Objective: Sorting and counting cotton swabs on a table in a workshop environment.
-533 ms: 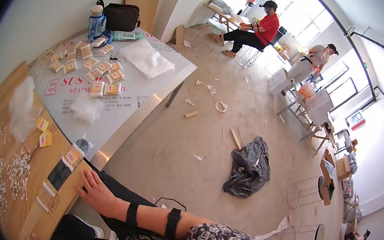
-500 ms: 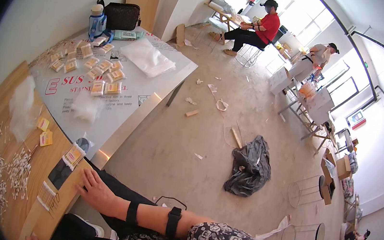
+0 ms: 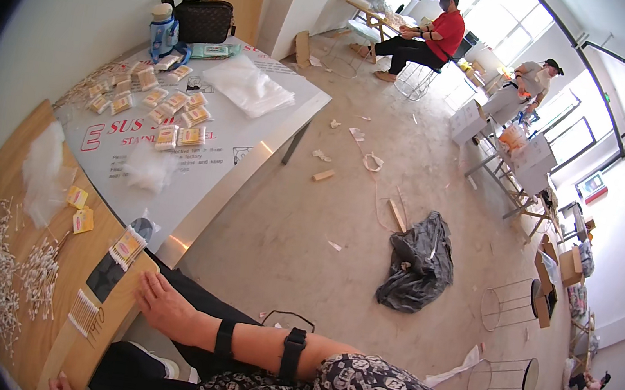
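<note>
My right hand [image 3: 165, 308] rests at the edge of the wooden table [image 3: 96, 249]; its fingers are stretched out and hold nothing I can see. Just beyond the fingertips, a clear-wrapped pack of cotton swabs [image 3: 130, 244] with a yellow card lies on a dark pad [image 3: 104, 280]. A short row of loose cotton swabs [image 3: 84, 312] lies nearer me, beside a dark handwritten mark on the wood. Only a small part of my left hand [image 3: 62, 387] shows at the lower edge, by the table's near end; most of its fingers are hidden.
Heaped loose swabs [image 3: 0, 276], yellow cards [image 3: 82, 221] and clear bags [image 3: 45, 172] cover the wooden table's left. Finished-looking swab packs [image 3: 174, 103] lie on the metal-topped table [image 3: 205, 173]. A black plastic bag [image 3: 419, 263] and stools [image 3: 501, 378] stand on the floor. Other people sit and stand farther off.
My right hand has drawn its spread fingers closer together at the table edge. A little more of my left hand shows. The whole view has shifted slightly.
</note>
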A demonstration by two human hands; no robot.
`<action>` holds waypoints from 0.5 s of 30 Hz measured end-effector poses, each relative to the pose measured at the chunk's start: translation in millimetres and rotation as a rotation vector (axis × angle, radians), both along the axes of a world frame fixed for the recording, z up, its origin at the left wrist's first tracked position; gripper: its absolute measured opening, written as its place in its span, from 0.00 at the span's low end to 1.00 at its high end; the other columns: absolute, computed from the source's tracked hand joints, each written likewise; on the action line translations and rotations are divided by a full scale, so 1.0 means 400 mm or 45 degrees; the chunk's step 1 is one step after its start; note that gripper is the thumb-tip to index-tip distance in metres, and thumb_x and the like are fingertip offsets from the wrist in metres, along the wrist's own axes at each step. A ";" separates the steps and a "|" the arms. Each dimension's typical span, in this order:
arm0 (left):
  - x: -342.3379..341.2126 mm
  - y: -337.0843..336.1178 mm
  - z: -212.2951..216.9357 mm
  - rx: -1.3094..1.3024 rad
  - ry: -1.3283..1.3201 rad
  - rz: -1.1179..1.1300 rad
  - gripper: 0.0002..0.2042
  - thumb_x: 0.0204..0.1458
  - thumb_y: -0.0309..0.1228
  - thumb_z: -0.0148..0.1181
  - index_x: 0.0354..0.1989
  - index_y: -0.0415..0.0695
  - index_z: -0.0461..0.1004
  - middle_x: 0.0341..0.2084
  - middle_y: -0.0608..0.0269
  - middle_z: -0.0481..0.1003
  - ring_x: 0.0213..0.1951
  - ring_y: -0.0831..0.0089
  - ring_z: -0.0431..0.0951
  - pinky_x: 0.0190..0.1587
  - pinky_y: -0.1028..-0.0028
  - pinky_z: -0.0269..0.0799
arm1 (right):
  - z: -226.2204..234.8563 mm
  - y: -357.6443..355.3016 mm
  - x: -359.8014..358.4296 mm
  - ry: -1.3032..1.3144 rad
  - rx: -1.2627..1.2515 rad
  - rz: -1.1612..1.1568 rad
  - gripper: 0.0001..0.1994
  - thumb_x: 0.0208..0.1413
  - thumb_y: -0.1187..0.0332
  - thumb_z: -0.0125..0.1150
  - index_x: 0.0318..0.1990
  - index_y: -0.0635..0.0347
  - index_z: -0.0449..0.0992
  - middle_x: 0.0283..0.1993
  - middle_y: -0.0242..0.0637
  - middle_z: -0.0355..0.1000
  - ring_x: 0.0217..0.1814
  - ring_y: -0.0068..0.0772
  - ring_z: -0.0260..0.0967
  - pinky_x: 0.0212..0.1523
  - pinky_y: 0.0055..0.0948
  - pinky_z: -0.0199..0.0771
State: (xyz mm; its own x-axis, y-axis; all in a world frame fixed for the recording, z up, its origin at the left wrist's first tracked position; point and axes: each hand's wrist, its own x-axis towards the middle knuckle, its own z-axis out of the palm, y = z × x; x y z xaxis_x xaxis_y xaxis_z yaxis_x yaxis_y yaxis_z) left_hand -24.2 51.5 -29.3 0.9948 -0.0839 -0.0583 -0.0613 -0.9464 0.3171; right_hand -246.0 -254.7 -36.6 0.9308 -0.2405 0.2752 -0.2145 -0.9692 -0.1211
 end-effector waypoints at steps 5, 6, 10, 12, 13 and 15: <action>0.025 0.045 -0.014 -0.020 0.012 -0.142 0.22 0.54 0.48 0.50 0.45 0.39 0.68 0.38 0.50 0.70 0.41 0.54 0.69 0.43 0.61 0.64 | -0.015 0.017 0.019 0.145 0.021 0.039 0.25 0.50 0.64 0.48 0.55 0.70 0.65 0.60 0.60 0.57 0.64 0.58 0.52 0.64 0.49 0.49; 0.082 0.155 -0.060 -0.089 -0.070 -0.266 0.18 0.54 0.44 0.52 0.35 0.38 0.70 0.25 0.52 0.73 0.29 0.58 0.72 0.33 0.63 0.66 | -0.003 0.045 0.033 0.252 -0.171 0.112 0.25 0.50 0.63 0.47 0.55 0.69 0.65 0.59 0.58 0.59 0.63 0.57 0.54 0.63 0.50 0.50; 0.033 0.033 -0.055 -0.093 -0.071 -0.143 0.18 0.50 0.46 0.55 0.37 0.41 0.73 0.33 0.49 0.73 0.36 0.54 0.73 0.38 0.61 0.67 | -0.004 -0.004 0.004 0.255 -0.379 0.065 0.22 0.52 0.68 0.44 0.54 0.71 0.64 0.58 0.58 0.60 0.62 0.55 0.55 0.65 0.48 0.49; 0.052 0.073 -0.109 -0.181 -0.192 -0.141 0.16 0.45 0.43 0.60 0.27 0.40 0.72 0.25 0.51 0.74 0.32 0.54 0.73 0.34 0.61 0.67 | 0.009 -0.005 -0.003 0.078 -0.132 0.092 0.22 0.50 0.70 0.46 0.53 0.70 0.64 0.56 0.58 0.60 0.61 0.55 0.54 0.63 0.45 0.53; 0.031 0.012 -0.086 -0.193 -0.182 -0.202 0.15 0.45 0.41 0.60 0.26 0.40 0.72 0.26 0.51 0.74 0.30 0.54 0.73 0.33 0.62 0.67 | 0.006 -0.019 -0.004 0.143 -0.143 0.052 0.21 0.50 0.69 0.47 0.52 0.70 0.65 0.56 0.58 0.60 0.62 0.55 0.54 0.62 0.45 0.53; 0.020 0.047 -0.084 -0.211 -0.141 -0.153 0.13 0.45 0.38 0.60 0.25 0.39 0.70 0.23 0.53 0.73 0.28 0.57 0.73 0.32 0.64 0.68 | 0.022 -0.001 0.000 0.130 -0.235 0.075 0.19 0.50 0.69 0.48 0.49 0.71 0.67 0.55 0.57 0.61 0.60 0.54 0.56 0.60 0.43 0.57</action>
